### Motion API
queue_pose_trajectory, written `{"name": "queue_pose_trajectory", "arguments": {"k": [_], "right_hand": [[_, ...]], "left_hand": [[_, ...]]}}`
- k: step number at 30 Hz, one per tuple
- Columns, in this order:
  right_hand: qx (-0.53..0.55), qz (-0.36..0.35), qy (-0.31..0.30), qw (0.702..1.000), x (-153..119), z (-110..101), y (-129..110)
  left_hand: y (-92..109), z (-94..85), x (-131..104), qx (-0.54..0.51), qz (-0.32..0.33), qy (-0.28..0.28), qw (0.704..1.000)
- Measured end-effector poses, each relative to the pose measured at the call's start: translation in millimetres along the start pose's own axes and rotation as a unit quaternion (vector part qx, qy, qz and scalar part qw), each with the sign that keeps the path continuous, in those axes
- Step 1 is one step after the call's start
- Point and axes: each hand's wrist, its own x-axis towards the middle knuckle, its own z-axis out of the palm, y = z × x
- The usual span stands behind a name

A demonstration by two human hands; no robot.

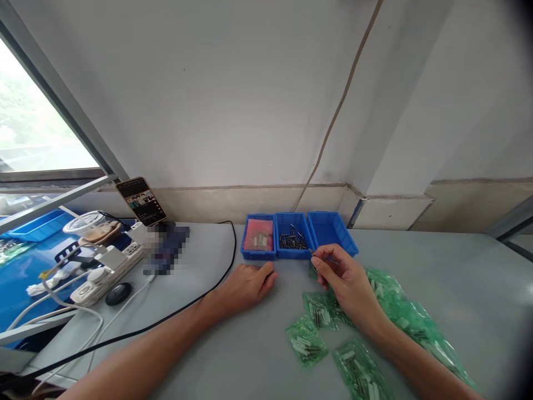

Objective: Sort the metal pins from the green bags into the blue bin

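My right hand (343,280) pinches a small thin metal piece (312,251) between thumb and forefinger, near the front corner of the empty blue bin (333,230). Its exact kind is too small to tell. My left hand (250,285) rests on the table with its fingers curled in, and nothing shows in it. The middle blue bin (293,254) holds a heap of small dark metal parts (292,240). Inside the left blue bin (258,255) lies a pink bag (255,233) with pale pieces. Green plastic bags (307,340) of thin metal and white parts lie below my right hand.
More green bags (416,319) spread along my right forearm. A black cable (166,326) crosses the table beneath my left forearm. At left stand a phone (141,201) with a lit screen, a power strip (108,275) and a round black object (118,294). The wall rises behind the bins.
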Motion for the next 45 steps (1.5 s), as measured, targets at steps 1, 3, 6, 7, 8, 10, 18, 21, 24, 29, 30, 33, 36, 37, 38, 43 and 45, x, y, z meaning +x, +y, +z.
{"name": "queue_pose_trajectory", "arguments": {"k": [1,3,6,7,8,10,18,21,24,29,30,33,36,37,38,43,45], "right_hand": [[-0.002,0.0,0.001,1.0,-0.3,0.4,-0.9],[-0.004,0.004,0.001,1.0,-0.8,1.0,-2.9],[0.009,0.013,-0.006,1.0,-1.1,1.5,-4.8],[0.02,0.016,-0.011,1.0,-1.1,1.5,-5.0],[0.033,0.021,-0.014,0.999,-1.2,1.5,-5.0],[0.06,0.034,-0.022,0.997,-1.4,1.3,-4.7],[0.134,0.091,-0.028,0.986,-0.5,-0.5,-4.5],[0.145,0.101,-0.026,0.984,-0.2,-0.6,-6.0],[0.15,0.106,-0.028,0.983,-0.7,-0.3,-8.1],[0.156,0.109,-0.029,0.981,-0.9,-1.2,-6.5],[0.157,0.109,-0.03,0.981,-0.8,-1.5,-5.5],[0.158,0.105,-0.032,0.981,-0.5,-1.9,-3.1],[0.153,0.1,-0.03,0.983,-0.8,-1.2,-3.2],[0.15,0.097,-0.03,0.984,-1.0,-0.8,-3.5],[0.144,0.093,-0.029,0.985,-1.2,-0.5,-3.8],[0.097,0.065,-0.028,0.993,-1.6,0.4,-2.4],[0.087,0.055,-0.029,0.994,-1.3,0.2,-1.0]], "left_hand": [[-0.3,0.2,0.0,0.001,0.001,-0.001,1.0],[-0.5,0.2,0.0,0.001,0.003,0.0,1.0],[-0.5,-0.1,-0.1,-0.001,0.0,-0.001,1.0],[-0.5,-0.1,-0.1,-0.002,-0.001,-0.001,1.0],[-0.4,0.0,-0.1,-0.003,-0.001,-0.002,1.0],[-0.4,0.2,0.0,-0.005,0.0,-0.001,1.0],[0.9,-0.9,0.9,-0.008,-0.005,0.007,1.0],[1.7,-1.6,0.6,-0.003,-0.005,0.011,1.0],[2.4,-2.6,0.2,0.0,-0.006,0.013,1.0],[2.3,-3.6,0.5,-0.014,-0.008,0.016,1.0],[2.1,-3.6,0.7,-0.017,-0.01,0.016,1.0],[1.5,-3.3,1.2,-0.025,-0.012,0.012,1.0],[0.9,-2.4,1.0,-0.021,-0.005,0.01,1.0],[0.8,-2.0,0.9,-0.017,-0.003,0.009,1.0],[0.8,-1.6,0.7,-0.012,-0.001,0.008,1.0],[1.9,-1.3,1.1,0.009,0.011,0.01,1.0],[2.4,-1.7,1.8,0.012,0.017,0.01,1.0]]}}
